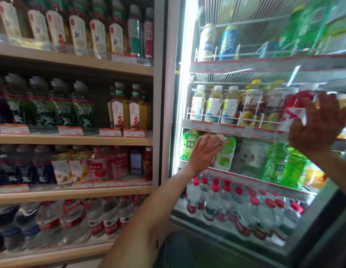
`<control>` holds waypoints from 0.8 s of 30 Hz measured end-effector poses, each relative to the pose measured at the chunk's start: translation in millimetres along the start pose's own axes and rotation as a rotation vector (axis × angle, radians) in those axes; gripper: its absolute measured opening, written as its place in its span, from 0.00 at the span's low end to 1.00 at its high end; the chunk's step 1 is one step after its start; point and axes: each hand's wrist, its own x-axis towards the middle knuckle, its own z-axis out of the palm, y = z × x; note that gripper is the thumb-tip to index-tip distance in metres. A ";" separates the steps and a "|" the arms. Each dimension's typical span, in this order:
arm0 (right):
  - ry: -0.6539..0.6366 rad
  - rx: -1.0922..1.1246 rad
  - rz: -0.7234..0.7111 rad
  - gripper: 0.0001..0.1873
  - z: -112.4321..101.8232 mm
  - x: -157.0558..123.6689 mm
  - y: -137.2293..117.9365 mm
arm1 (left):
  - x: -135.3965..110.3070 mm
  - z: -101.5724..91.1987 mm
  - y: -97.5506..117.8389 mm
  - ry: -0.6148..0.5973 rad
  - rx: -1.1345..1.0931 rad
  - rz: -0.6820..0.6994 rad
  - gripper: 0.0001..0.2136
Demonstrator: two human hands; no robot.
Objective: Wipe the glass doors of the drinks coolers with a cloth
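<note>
Extending the left forearm (150,219) through the foreground, apparently pressing a pale cloth (219,138), grasped in the left hand (205,152), against the lit cooler's (171,82) front, holding the right hand (320,121) spread and empty, and seemingly calling for even pressure.

**Timber Shelving Beside a Lit Cooler**

From my remote post I made out an open shelving unit (128,141) on the left, its dark interior crossed by pale, wood-toned shelf edges. Red-and-white price labels (13,129) ran along them. A grey upright post (159,93) divided it from a glowing cooler (170,74). A vertical light strip (186,37) burned white inside the cooler's edge, and I noted white wire racks (217,11) above. A sliver of pale floor (85,262) showed beneath the lowest shelf.
</note>
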 end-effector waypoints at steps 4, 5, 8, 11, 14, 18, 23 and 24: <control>0.033 -0.089 0.011 0.31 7.8 1.0 1.9 | -10.8 -3.7 -8.6 -0.003 0.000 0.240 0.21; 0.049 -0.116 0.002 0.30 10.3 1.3 2.9 | -7.6 -6.9 -19.7 0.043 0.016 0.124 0.21; 0.096 -0.169 -0.043 0.30 14.8 1.7 4.6 | 7.4 -13.3 -45.2 0.174 0.068 -0.280 0.21; 0.096 -0.165 -0.066 0.30 12.8 1.6 2.4 | 9.2 -10.1 -31.5 0.169 0.067 -0.245 0.22; 0.072 -0.159 -0.042 0.29 7.6 2.0 -2.0 | -7.1 -4.1 1.4 -0.001 0.022 0.269 0.23; 0.059 -0.136 -0.027 0.28 2.0 3.1 -6.1 | -17.9 -8.7 -6.6 -0.166 0.001 0.571 0.21; 0.008 -0.108 0.009 0.29 -0.5 4.2 -8.4 | 8.0 -17.0 -56.2 0.206 0.057 -0.143 0.22; 0.001 -0.104 0.020 0.29 -0.7 4.4 -8.7 | 10.9 -15.8 -53.5 0.244 0.043 -0.197 0.23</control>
